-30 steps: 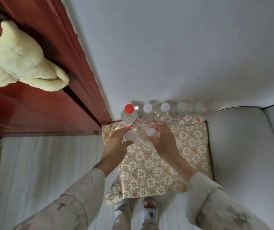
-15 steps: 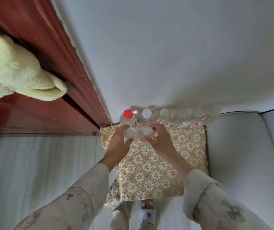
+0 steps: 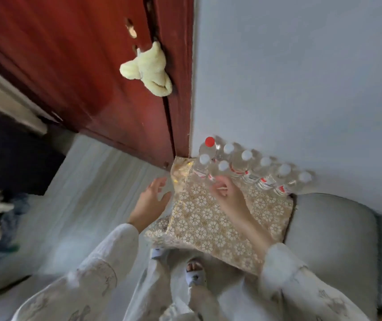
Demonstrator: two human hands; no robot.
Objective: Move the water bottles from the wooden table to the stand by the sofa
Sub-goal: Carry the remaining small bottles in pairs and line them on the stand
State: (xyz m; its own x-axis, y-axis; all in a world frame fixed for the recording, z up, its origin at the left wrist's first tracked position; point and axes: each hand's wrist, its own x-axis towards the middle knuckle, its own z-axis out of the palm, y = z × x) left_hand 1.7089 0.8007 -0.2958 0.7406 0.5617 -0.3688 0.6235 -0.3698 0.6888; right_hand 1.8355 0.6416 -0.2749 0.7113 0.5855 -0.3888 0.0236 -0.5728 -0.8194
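Several clear water bottles stand on the stand (image 3: 211, 225), which wears a gold floral cloth. One red-capped bottle (image 3: 208, 148) is at the back left, beside a row of white-capped bottles (image 3: 264, 172) along the wall. Two white-capped bottles (image 3: 202, 166) (image 3: 223, 170) stand in front. My left hand (image 3: 151, 201) hovers off the stand's left edge, fingers spread, holding nothing. My right hand (image 3: 226, 195) sits just in front of the front bottles, fingers loosely curled and touching or nearly touching the right one.
A grey sofa arm (image 3: 331, 232) borders the stand on the right. A red wooden door (image 3: 92, 72) with a pale yellow plush toy (image 3: 149, 70) hanging on it stands at the left. Pale floor (image 3: 88, 205) and my slippered feet (image 3: 193, 274) lie below.
Both hands have let go of the two front bottles, which now stand on the stand. My left hand has drawn back to the left. The view has swung left and tilted.
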